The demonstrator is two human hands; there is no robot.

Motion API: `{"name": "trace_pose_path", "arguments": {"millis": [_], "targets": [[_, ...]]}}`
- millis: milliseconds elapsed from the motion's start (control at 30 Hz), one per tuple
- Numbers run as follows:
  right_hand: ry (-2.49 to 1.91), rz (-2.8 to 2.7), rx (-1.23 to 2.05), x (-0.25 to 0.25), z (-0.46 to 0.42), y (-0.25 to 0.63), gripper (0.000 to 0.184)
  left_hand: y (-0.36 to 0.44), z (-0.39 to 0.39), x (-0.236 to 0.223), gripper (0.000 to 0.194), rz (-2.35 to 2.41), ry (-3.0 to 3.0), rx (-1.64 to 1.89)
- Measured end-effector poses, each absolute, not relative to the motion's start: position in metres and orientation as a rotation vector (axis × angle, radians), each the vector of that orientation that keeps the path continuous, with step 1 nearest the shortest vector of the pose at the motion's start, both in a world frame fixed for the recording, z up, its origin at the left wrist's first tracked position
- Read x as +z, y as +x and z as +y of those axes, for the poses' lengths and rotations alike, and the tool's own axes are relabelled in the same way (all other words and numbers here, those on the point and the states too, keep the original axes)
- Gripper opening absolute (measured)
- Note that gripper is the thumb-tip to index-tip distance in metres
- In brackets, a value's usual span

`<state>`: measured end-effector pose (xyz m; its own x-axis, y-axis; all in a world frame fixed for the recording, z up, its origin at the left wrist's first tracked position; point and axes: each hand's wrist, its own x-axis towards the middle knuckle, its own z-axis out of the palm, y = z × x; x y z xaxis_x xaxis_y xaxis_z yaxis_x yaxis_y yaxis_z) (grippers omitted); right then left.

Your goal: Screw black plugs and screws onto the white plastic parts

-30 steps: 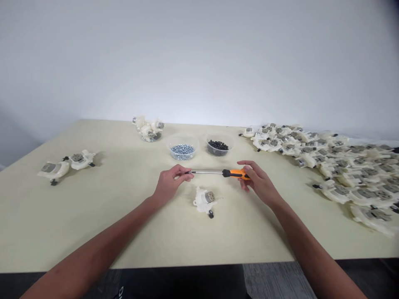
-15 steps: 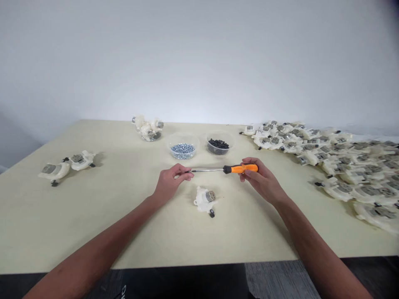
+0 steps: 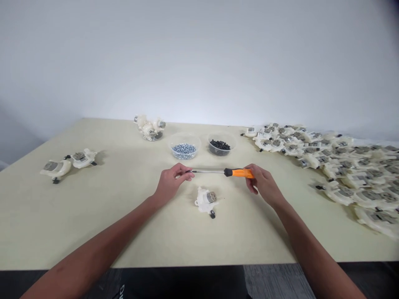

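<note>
A screwdriver (image 3: 238, 172) with an orange and black handle lies level above the table, its steel shaft pointing left. My right hand (image 3: 263, 182) is closed on the handle's end. At the tip, my left hand (image 3: 173, 180) pinches a small black part (image 3: 188, 171) between thumb and fingers; most of it is hidden. Just below the shaft, a white plastic housing (image 3: 204, 202) with a grey motor and a black piece at its lower corner rests on the table, untouched.
Behind my hands stand a clear bowl (image 3: 184, 152) of silvery screws and another bowl (image 3: 220, 146) of small black parts. Many motor housings (image 3: 343, 166) cover the table's right side. Two more housings (image 3: 67, 163) lie left, and a small pile (image 3: 150, 127) sits at the back.
My right hand has shifted its grip back towards the handle's end, with its fingers placed differently. My left hand keeps its pinch at the tip. The whole view has moved slightly.
</note>
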<state>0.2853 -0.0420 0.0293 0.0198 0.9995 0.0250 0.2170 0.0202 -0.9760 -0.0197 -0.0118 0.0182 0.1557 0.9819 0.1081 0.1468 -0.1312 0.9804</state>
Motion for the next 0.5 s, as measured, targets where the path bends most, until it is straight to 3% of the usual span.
{"name": "trace_pose_path", "arguments": {"millis": [133,200,300,500], "targets": [[-1.161,-1.305,1.123,0.0306,-0.0423,0.2843,0.026,-0.0183,-0.0124,0.0157,0.024,1.140,1.468,1.098],[-1.220,-1.308,1.076,0.0316,-0.0425,0.2836,0.024,-0.0180,-0.0132,0.0150,0.023,1.139,1.491,1.077],[-1.408,-1.355,1.013,0.0321,-0.0432,0.2829,0.036,-0.0180,-0.0137,0.0149,0.023,1.152,1.519,1.065],[-1.219,-1.356,1.108,0.0316,-0.0437,0.2815,0.028,-0.0195,-0.0104,0.0146,0.024,1.174,1.508,1.106]]}}
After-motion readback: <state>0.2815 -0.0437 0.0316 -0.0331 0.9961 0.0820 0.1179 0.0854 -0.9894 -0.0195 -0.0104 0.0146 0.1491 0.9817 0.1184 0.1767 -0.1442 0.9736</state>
